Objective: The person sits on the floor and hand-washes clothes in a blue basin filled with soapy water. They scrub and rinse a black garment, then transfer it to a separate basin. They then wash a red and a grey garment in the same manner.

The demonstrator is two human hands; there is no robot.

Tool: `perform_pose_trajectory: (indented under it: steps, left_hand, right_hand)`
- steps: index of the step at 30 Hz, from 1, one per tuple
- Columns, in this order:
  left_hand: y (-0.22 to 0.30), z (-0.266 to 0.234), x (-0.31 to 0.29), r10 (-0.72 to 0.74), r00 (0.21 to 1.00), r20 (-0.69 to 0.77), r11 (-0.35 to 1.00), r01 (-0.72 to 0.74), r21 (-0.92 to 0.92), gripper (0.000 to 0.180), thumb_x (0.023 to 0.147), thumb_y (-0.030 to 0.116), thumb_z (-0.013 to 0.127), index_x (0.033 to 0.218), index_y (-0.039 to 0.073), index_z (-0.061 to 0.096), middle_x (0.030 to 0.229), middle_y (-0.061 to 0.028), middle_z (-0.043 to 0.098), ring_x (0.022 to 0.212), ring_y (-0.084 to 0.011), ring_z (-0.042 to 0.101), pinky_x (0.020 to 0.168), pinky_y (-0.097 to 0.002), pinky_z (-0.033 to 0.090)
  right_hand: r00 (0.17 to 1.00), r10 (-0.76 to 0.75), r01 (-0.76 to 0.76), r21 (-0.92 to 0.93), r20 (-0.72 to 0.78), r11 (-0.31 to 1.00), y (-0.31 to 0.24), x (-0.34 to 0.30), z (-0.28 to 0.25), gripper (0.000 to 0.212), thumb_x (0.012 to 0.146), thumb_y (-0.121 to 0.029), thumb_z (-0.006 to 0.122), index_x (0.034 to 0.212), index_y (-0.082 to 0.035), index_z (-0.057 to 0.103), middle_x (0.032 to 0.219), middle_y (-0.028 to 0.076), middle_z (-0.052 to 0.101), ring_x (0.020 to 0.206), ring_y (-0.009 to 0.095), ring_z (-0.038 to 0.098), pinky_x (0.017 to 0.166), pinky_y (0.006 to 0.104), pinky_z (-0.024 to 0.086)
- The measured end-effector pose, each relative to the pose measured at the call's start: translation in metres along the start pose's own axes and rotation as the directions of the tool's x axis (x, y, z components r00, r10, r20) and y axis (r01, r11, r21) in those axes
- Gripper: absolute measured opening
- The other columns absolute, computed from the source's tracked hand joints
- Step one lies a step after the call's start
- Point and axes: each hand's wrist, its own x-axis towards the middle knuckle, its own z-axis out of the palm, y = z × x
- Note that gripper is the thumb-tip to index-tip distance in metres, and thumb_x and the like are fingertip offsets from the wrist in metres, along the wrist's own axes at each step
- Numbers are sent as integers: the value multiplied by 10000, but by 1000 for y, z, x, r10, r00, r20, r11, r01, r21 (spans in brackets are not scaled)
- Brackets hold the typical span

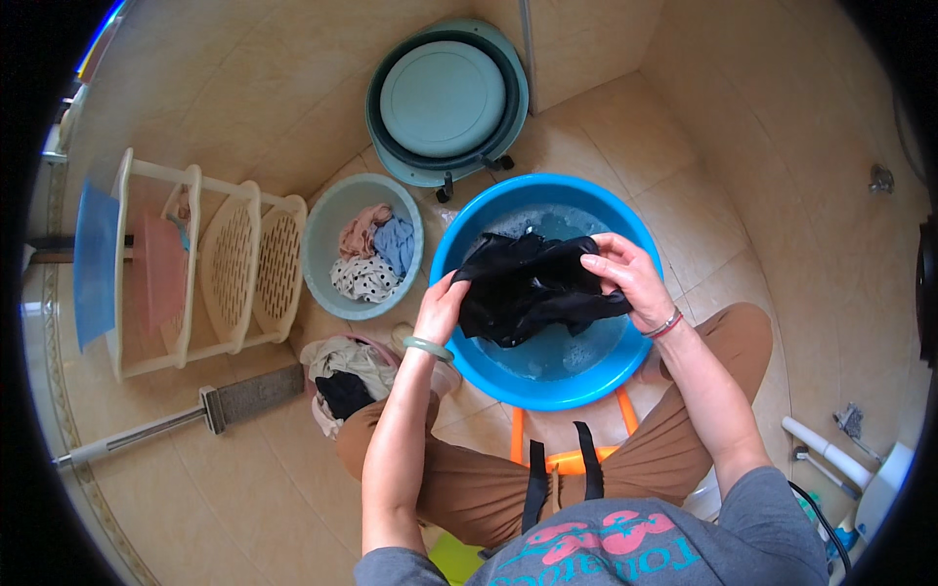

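Observation:
Between my hands a black garment [528,293] is stretched out, wet-looking and bunched in the middle; its exact kind cannot be made out. My left hand [442,308], with a pale green bangle at the wrist, is closed on its left edge. On the opposite side my right hand [630,278], wearing a thin red bracelet, pinches the garment's right edge, thumb on top. Below it is a large blue basin [567,398] of sudsy water, and the garment's far part hangs close over the water. Whether it touches the surface is hard to tell.
A pale green basin [315,244] with pink, blue and polka-dot cloths stands left. Nearer is a pink basin [386,350] of white and black clothes. A folded teal tub [445,98] leans at the back. Left are a cream rack [249,273] and a flat mop [254,398].

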Motion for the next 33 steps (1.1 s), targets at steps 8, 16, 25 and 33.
perform_pose_trajectory:
  steps: [8, 16, 25, 33]
  left_hand:
    - [24, 38, -18, -186, 976, 115, 979, 194, -69, 571, 956, 457, 406, 1210, -28, 568, 1144, -100, 630, 1037, -187, 579, 945, -277, 413]
    - [-1, 91, -43, 104, 918, 384, 984, -39, -173, 464, 826, 77, 427, 1279, -23, 456, 1131, -121, 580, 1047, -205, 549, 951, -308, 421]
    - [11, 26, -11, 187, 974, -131, 587, -3, 810, 407, 841, 172, 467, 1209, 13, 529, 937, -274, 642, 885, -423, 623, 818, -499, 485]
    - [3, -1, 11, -1, 1000, -25, 902, -10, -432, 398, 868, 101, 473, 1258, 62, 541, 853, -108, 663, 749, -244, 655, 655, -357, 550]
  right_hand:
    - [999, 13, -13, -11, 52, 1000, 20, -4, 2, 586, 852, -140, 693, 1388, -95, 458, 914, -17, 588, 720, 41, 501, 591, 183, 405]
    - [976, 173, -160, -98, 135, 982, 37, -8, 19, 605, 830, -148, 703, 1383, -100, 463, 1054, 23, 584, 917, 69, 533, 776, 206, 436]
    - [707, -699, 549, -709, 110, 443, -17, -2, -3, 416, 756, 158, 394, 1056, -13, 626, 977, 116, 620, 874, 198, 617, 760, 263, 480]
    - [467, -766, 773, -625, 441, 111, -34, -18, -2, 365, 704, 215, 475, 910, -17, 668, 926, 114, 605, 792, 250, 632, 688, 301, 518]
